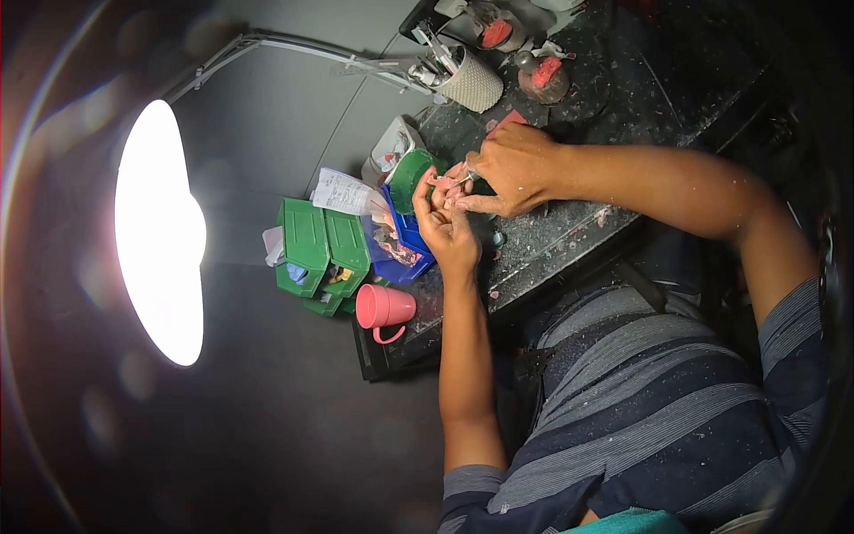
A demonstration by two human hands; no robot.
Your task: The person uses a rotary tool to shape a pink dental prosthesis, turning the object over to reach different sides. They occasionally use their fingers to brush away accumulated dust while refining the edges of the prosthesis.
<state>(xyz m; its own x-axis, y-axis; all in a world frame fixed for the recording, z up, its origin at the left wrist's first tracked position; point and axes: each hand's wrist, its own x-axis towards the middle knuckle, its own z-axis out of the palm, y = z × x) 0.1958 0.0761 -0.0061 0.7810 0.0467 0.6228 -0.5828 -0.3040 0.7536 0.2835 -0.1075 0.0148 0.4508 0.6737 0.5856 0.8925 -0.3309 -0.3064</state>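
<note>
My left hand (449, 233) is raised over the front of the workbench, its fingers closed around a small pink moulded piece (442, 182). The piece looks like a denture base, but it is too small to be sure. From the other side my right hand (516, 171) grips a slim metal-tipped tool (469, 177). Its tip meets or nearly meets the pink piece; my fingers cover most of its handle. A flat pink sheet (509, 122) shows just beyond my right knuckles. Behind my left fingers is a green bowl (409, 178).
A blue bin (407, 233) with pink scraps and green bins (305, 233) stand left of my hands. A pink mug (384, 307) sits near the bench corner. A tool cup (471, 82) and a pink-topped jar (543, 80) stand farther back. A bright lamp (160, 231) hangs left. Crumbs litter the dark workbench (569, 240).
</note>
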